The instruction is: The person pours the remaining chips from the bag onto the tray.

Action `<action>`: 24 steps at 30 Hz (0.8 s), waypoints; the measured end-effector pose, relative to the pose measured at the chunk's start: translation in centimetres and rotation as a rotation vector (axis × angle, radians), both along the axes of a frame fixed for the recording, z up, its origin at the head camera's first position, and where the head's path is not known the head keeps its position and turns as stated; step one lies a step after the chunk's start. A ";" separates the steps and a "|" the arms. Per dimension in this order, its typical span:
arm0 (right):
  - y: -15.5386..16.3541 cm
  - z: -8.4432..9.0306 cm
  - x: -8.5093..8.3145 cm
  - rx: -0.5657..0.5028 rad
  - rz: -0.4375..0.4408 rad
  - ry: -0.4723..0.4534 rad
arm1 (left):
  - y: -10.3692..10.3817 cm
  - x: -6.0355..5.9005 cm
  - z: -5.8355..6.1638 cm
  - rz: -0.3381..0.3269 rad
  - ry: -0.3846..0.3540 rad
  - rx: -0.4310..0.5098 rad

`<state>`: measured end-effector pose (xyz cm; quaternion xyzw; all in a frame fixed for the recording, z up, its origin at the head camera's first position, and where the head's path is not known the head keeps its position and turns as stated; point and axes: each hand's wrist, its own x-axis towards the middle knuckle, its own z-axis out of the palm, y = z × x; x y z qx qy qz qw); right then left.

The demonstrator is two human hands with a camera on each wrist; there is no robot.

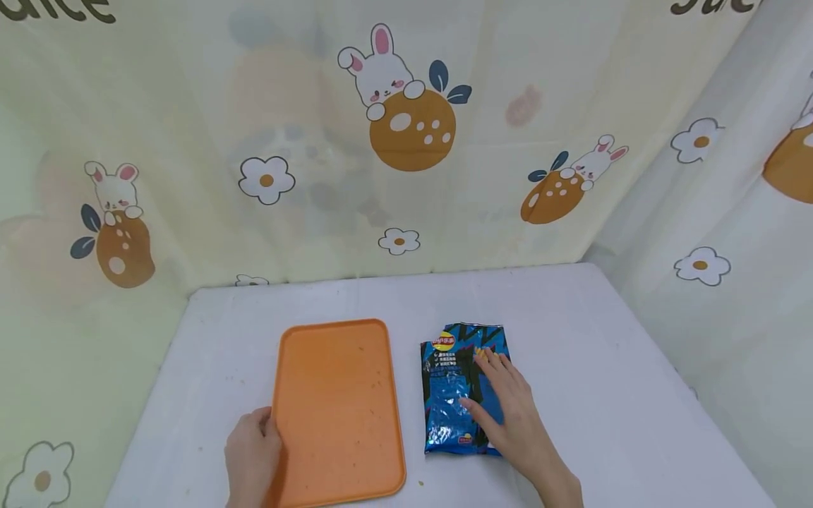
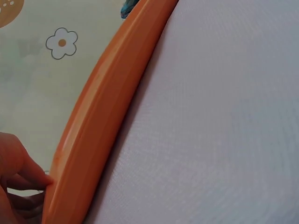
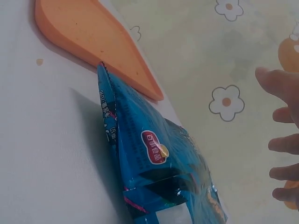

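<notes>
In the head view, my left hand point(image 1: 253, 448) is at the left side of an orange rectangular tray point(image 1: 339, 409) lying flat on the table. Its fingers are bent at the rim; the left wrist view has a fingertip point(image 2: 46, 181) right on the tray's rim point(image 2: 100, 98). Right of the tray lie two shiny blue chip bags point(image 1: 447, 409), one partly overlapping the other, with a yellow and red logo at the top. My right hand point(image 1: 517, 416) is over the right part of the bags, fingers spread and fairly straight. The right wrist view shows a bag point(image 3: 140, 140) standing puffed up beside these fingers.
A white cloth covers the table point(image 1: 603, 395). Behind and at the sides hangs a pale curtain point(image 1: 317, 233) printed with rabbits, fruit and flowers. Small crumbs are scattered on the tray, and a yellowish crumb point(image 3: 39, 61) lies on the cloth near it.
</notes>
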<state>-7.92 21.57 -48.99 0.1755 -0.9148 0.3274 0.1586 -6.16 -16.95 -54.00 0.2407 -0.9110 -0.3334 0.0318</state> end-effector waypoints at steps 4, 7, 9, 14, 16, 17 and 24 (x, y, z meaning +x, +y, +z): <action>0.3 -0.1 0.1 -0.047 -0.097 -0.096 | -0.2 -0.2 -0.1 0.022 -0.002 0.012; 0.7 -0.3 0.4 -0.094 -0.231 -0.212 | 0.2 -0.4 -0.4 0.064 -0.052 0.014; 1.0 -0.6 0.6 -0.128 -0.337 -0.305 | 0.4 -0.4 -0.6 0.078 -0.066 0.010; 1.4 -1.8 1.1 -0.226 -0.557 -0.434 | 0.3 -0.1 -0.8 0.052 -0.026 0.001; 1.4 -2.4 1.4 -0.255 -0.605 -0.453 | 0.2 0.0 -0.8 0.036 -0.003 -0.006; 1.3 -2.6 1.5 -0.264 -0.620 -0.466 | 0.1 0.1 -0.7 0.026 0.008 -0.012; 1.2 -3.4 2.1 -0.282 -0.625 -0.574 | 0.1 0.1 -0.7 0.018 0.013 -0.022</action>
